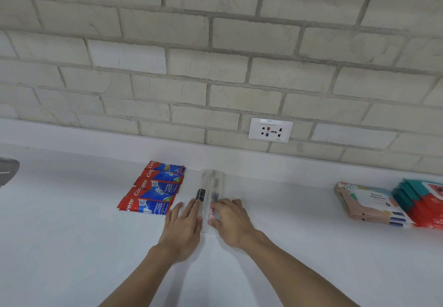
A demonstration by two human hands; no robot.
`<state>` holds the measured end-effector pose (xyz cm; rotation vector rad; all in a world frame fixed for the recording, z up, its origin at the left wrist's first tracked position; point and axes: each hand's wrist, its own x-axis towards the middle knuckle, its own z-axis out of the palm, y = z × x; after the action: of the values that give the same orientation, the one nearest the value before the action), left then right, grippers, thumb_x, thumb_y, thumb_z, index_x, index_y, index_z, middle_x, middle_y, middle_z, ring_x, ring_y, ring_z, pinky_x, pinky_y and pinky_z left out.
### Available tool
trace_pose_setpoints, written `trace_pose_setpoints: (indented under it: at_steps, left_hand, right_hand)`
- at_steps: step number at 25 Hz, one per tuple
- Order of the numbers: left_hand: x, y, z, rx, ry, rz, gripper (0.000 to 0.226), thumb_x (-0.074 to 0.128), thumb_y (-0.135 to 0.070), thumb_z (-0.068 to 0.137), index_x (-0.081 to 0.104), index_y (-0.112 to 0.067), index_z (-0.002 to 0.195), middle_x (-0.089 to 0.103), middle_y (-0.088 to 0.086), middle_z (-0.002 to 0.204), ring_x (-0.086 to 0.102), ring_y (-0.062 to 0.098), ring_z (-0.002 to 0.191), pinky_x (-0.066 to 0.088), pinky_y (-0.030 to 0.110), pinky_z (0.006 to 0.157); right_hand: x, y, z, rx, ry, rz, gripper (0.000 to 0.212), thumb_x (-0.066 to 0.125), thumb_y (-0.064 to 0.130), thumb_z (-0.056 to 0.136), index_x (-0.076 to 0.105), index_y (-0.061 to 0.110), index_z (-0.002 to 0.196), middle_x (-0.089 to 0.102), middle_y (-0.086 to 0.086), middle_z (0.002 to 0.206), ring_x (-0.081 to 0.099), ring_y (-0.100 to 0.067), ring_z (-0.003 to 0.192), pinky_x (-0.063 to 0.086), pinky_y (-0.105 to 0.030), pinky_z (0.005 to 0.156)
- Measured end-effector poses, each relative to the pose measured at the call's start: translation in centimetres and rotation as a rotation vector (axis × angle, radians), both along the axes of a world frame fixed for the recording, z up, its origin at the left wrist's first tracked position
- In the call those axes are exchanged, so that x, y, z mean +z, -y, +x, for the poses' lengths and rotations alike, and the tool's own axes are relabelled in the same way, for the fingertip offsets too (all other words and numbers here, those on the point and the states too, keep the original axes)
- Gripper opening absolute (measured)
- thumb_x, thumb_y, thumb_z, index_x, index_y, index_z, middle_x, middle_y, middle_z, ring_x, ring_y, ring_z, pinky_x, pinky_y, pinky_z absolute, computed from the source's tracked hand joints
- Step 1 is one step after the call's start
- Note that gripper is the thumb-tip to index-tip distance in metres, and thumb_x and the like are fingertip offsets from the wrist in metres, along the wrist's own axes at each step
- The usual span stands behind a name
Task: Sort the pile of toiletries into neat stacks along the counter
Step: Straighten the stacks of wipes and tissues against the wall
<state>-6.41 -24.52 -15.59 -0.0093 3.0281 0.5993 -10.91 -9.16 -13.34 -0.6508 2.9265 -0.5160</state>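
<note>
Flanking clear packs (212, 184) on counter (72, 234), between Colgate sachets (155, 186) and wipes (374, 203).
Left hand (184, 222) flat, fingers straight against left edge; right hand (233, 222) fingers bent over right edge, grip unclear.

Grey object (8, 171): cut off by left edge, kind indeterminate. Red-and-teal packs (425, 201): cut off by right edge. Clear packets (212, 184): near ends hidden under left hand (184, 225) and right hand (233, 224); print too small to read.

A washroom or pantry-like room: white bench (72, 246), pale brick wall (215, 43), labelled wall socket (270, 130), stacked toiletry packs (153, 189).
</note>
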Motion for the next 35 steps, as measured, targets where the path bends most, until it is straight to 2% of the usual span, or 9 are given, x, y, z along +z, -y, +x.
trace_pose_setpoints:
  at_steps: [7, 10, 14, 16, 19, 23, 27, 31, 35]
  left_hand:
    - [0.3, -0.3, -0.5, 0.037, -0.116, 0.067, 0.056, 0.024, -0.039, 0.102, 0.011, -0.02, 0.153, 0.011, -0.004, 0.16, 0.007, 0.022, 0.146, 0.015, 0.037, 0.12]
    - [1.7, -3.2, 0.3, -0.014, -0.259, 0.071, 0.053, 0.025, -0.037, 0.099, 0.026, -0.019, 0.148, 0.024, -0.002, 0.156, 0.019, 0.022, 0.141, 0.025, 0.035, 0.115]
    - [3.2, -8.7, 0.7, -0.126, -0.36, 0.087, 0.066, 0.014, -0.047, 0.088, 0.043, -0.018, 0.139, 0.044, -0.002, 0.143, 0.035, 0.021, 0.131, 0.035, 0.034, 0.108]
    - [3.8, -12.0, 0.6, -0.161, -0.377, 0.109, 0.058, 0.021, -0.045, 0.091, 0.045, -0.019, 0.137, 0.047, -0.006, 0.14, 0.037, 0.02, 0.128, 0.038, 0.032, 0.105]
    - [4.6, -16.9, 0.6, -0.205, -0.358, 0.156, 0.04, 0.038, -0.033, 0.097, 0.045, -0.023, 0.136, 0.045, -0.01, 0.14, 0.033, 0.018, 0.13, 0.035, 0.03, 0.106]
    - [5.7, -23.9, 0.0, -0.221, -0.29, 0.291, 0.039, 0.041, -0.03, 0.098, 0.043, -0.025, 0.136, 0.042, -0.011, 0.14, 0.028, 0.016, 0.131, 0.032, 0.025, 0.107]
    - [5.9, -29.8, -1.5, -0.189, -0.153, 0.45, 0.039, 0.042, -0.029, 0.097, 0.044, -0.024, 0.136, 0.043, -0.006, 0.141, 0.035, 0.018, 0.13, 0.033, 0.026, 0.105]
    - [6.2, -34.6, -3.6, -0.084, -0.01, 0.59, 0.041, 0.046, -0.029, 0.097, 0.043, -0.024, 0.137, 0.044, 0.0, 0.14, 0.048, 0.017, 0.116, 0.039, 0.029, 0.103]
    - [5.9, -38.1, -5.5, -0.008, 0.097, 0.636, 0.052, 0.05, -0.032, 0.096, 0.034, -0.021, 0.144, 0.044, 0.007, 0.143, 0.047, 0.024, 0.127, 0.04, 0.032, 0.104]
  right_hand:
    - [0.7, -3.5, 1.3, -0.019, 0.077, -0.2, 0.043, 0.049, 0.036, 0.098, 0.047, 0.023, 0.139, 0.045, -0.001, 0.139, 0.037, -0.023, 0.129, 0.032, -0.026, 0.108]
    - [1.1, -6.4, 2.0, -0.063, 0.06, -0.269, 0.035, 0.05, 0.035, 0.097, 0.055, 0.026, 0.131, 0.05, 0.005, 0.135, 0.043, -0.016, 0.126, 0.036, -0.024, 0.106]
    - [2.2, -11.5, 3.5, -0.139, 0.03, -0.356, 0.028, 0.052, 0.03, 0.096, 0.06, 0.028, 0.123, 0.054, 0.008, 0.128, 0.048, -0.011, 0.121, 0.039, -0.024, 0.104]
    - [2.6, -14.8, 4.3, -0.187, 0.018, -0.387, 0.026, 0.052, 0.027, 0.096, 0.061, 0.028, 0.12, 0.054, 0.008, 0.126, 0.048, -0.009, 0.12, 0.039, -0.022, 0.104]
    - [3.1, -19.9, 5.3, -0.254, 0.014, -0.423, 0.025, 0.053, 0.024, 0.096, 0.062, 0.028, 0.119, 0.054, 0.008, 0.124, 0.049, -0.006, 0.114, 0.038, -0.017, 0.101]
    - [3.1, -27.5, 6.1, -0.378, 0.005, -0.507, 0.022, 0.056, 0.018, 0.095, 0.064, 0.027, 0.114, 0.055, 0.01, 0.121, 0.05, -0.002, 0.107, 0.037, -0.009, 0.092]
    - [3.0, -34.2, 5.4, -0.479, -0.051, -0.541, 0.023, 0.059, 0.014, 0.092, 0.067, 0.025, 0.111, 0.058, 0.012, 0.118, 0.054, -0.005, 0.109, 0.042, -0.017, 0.097]
    - [3.2, -39.9, 3.2, -0.596, -0.06, -0.557, 0.026, 0.059, 0.012, 0.091, 0.064, 0.021, 0.115, 0.055, 0.001, 0.119, 0.054, -0.007, 0.103, 0.041, -0.017, 0.096]
    - [3.7, -43.2, 0.7, -0.587, -0.043, -0.512, 0.038, 0.058, 0.015, 0.094, 0.053, 0.017, 0.131, 0.048, -0.001, 0.122, 0.049, -0.009, 0.105, 0.034, 0.002, 0.076]
